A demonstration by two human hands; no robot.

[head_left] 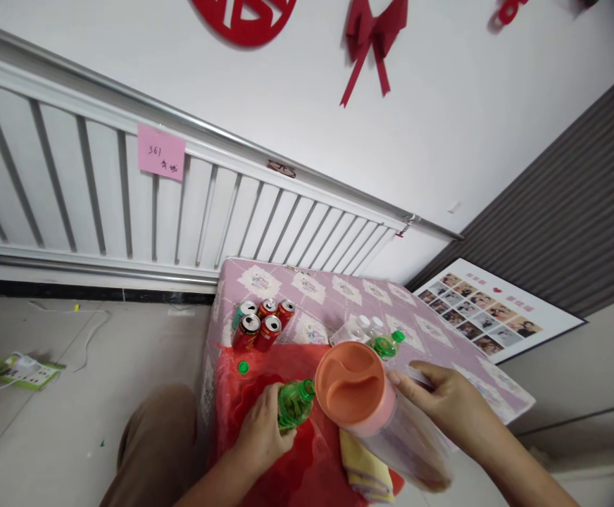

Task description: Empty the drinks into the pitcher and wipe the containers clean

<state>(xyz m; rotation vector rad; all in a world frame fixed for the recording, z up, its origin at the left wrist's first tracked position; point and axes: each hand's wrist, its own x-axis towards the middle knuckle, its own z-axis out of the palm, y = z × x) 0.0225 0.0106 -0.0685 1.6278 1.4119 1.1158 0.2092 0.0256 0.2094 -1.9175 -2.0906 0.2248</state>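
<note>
My left hand (265, 431) is wrapped round a green plastic bottle (295, 403), whose uncapped mouth leans to the right. Gripped by the handle in my right hand (447, 396) is a clear pitcher (405, 440) with an orange lid (350, 384). The pitcher tilts, its lid end towards the bottle's mouth and a little brownish content at its base. I cannot tell whether liquid flows between them. A green bottle cap (243, 367) lies left of the bottle. Below the pitcher is a folded yellow cloth (366, 470).
Several opened drink cans (269, 331) stand together at the back left of the table. Another green bottle (388, 344) and clear bottles (353, 331) are behind the pitcher. A red plastic sheet (286, 359) covers part of the patterned tablecloth (307, 285). A white radiator (206, 204) borders the table.
</note>
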